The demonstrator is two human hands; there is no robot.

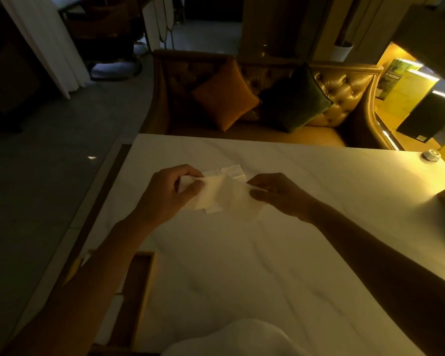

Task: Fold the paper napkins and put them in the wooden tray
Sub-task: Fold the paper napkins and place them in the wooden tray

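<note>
Wooden tray (145, 291) on veined marble table (267, 265); left hand (165, 194) and right hand (280, 194) pinch thin crumpled napkin (226, 194); tufted leather sofa (344, 91) beyond.

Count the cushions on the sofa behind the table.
2. The orange cushion leans on the sofa back at left. The dark green cushion stands close beside it at right. The table hides the seat's front, so more may be hidden.

Two hands (165, 192) (280, 194), one held napkin (225, 195), two cushions (225, 96) (294, 98)
</note>
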